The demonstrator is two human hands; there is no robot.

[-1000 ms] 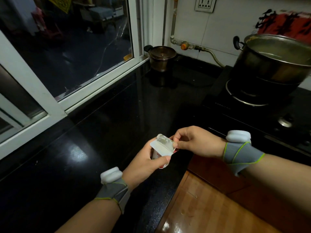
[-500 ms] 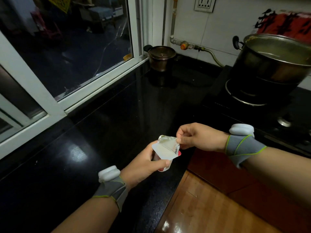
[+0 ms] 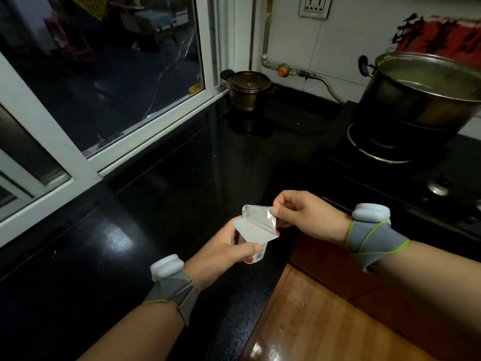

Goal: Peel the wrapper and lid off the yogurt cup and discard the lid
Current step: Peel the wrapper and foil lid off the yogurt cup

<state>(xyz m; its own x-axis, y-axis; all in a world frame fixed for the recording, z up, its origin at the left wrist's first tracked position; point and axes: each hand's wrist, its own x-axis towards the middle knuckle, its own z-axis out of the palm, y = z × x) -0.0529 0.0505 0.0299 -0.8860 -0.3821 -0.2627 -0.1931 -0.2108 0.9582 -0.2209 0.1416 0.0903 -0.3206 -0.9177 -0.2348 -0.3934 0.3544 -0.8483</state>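
My left hand (image 3: 223, 252) is wrapped around a small white yogurt cup (image 3: 256, 255) with red print, held over the front edge of the black counter (image 3: 145, 230). Most of the cup's body is hidden by my fingers. Its silvery foil lid (image 3: 257, 217) is peeled up and folded back from the near right corner; the far left part still sits on the cup's rim. My right hand (image 3: 307, 217) pinches the lifted corner of the lid between thumb and forefinger, just right of the cup.
A large steel pot (image 3: 421, 92) stands on the gas stove (image 3: 390, 162) at the right. A small dark lidded pot (image 3: 248, 88) sits in the back corner by the window (image 3: 104, 74). Wooden floor (image 3: 325, 327) lies below the counter edge.
My right hand has pulled the lid corner up and away from the cup, so more of the foil stands lifted and folded back. The left hand with the cup has barely moved.
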